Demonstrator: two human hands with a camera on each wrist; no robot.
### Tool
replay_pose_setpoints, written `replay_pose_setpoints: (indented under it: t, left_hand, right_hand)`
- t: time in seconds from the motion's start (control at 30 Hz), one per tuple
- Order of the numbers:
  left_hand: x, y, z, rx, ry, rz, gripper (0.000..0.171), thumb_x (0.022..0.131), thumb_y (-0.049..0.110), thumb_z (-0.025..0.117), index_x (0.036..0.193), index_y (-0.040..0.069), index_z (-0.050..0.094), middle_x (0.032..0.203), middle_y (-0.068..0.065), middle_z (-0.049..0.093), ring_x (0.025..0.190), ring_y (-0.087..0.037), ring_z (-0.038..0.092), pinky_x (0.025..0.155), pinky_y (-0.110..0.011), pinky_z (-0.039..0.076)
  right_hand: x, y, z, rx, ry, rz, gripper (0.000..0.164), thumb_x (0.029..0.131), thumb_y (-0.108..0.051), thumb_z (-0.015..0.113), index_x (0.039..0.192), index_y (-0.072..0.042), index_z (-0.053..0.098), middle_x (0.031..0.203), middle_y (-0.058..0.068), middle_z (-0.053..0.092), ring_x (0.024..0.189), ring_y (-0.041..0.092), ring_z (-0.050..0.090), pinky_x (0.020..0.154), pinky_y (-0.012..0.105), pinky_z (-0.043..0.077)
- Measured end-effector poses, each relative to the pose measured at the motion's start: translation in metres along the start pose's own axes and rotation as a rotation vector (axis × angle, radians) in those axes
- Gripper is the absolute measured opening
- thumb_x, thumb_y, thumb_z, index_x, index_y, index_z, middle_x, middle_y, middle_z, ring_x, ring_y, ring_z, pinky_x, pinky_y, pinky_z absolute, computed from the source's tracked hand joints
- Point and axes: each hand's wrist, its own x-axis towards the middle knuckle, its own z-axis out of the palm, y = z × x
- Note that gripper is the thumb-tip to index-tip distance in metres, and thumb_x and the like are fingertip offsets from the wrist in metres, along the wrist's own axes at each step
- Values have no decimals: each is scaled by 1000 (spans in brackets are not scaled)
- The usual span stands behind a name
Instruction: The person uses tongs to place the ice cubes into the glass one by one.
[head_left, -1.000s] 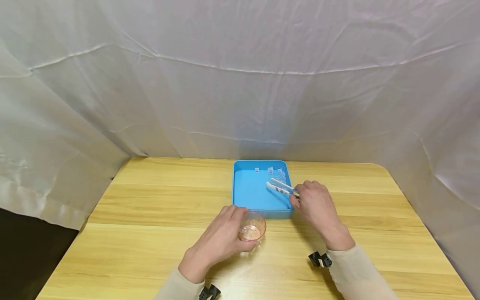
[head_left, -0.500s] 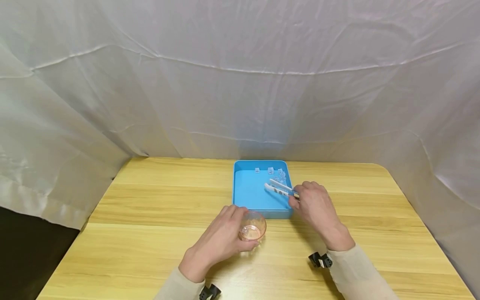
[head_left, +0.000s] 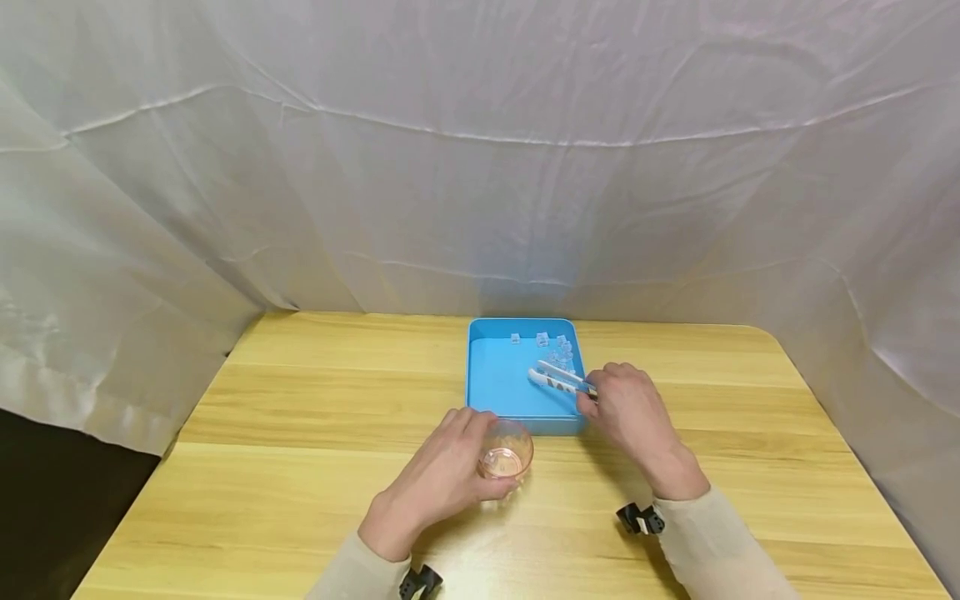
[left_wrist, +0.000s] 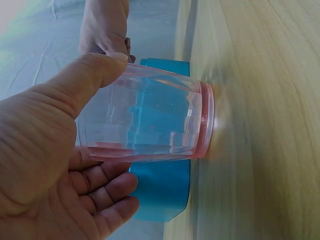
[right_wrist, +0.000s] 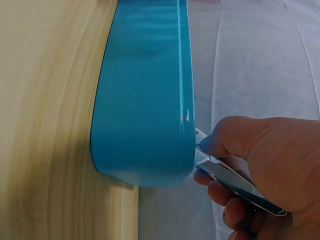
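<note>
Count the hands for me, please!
2: the left hand holds the cup; the right hand, near the box, holds the tongs.

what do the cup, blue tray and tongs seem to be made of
Cup: pink-tinted plastic or glass, glossy, with highlights; the blue tray shows through.
Blue tray: probably plastic, its walls smooth with a soft sheen.
Tongs: likely metal handle, grey with a bright edge; white tips, perhaps plastic.

Left grip (head_left: pixel 441 471) in a wide curve; right grip (head_left: pixel 630 411) farther forward, more closely curled
</note>
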Motion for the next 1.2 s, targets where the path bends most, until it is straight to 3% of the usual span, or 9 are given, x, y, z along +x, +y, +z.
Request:
replay_pose_setpoints:
  t: [0.77,1.2]
  left_hand:
    - [0,0,1,12,-8,-13,73,84,47,86,137,5,60,124,-7,65,119,-23,58,105,-39,53]
    - [0,1,0,11,-3,-6,72,83,46,87,137,5,60,123,-7,65,118,-23,58,104,-39,53]
  right_hand:
    - [-2,-2,-11,-5,-77,-2,26,87,-11,75,67,-12,59,60,-3,43,60,16,38,59,29,36]
    - [-2,-1,-12,5,-68,-28,32,86,-7,73,64,-14,51,60,-2,39,60,15,36,60,30,35]
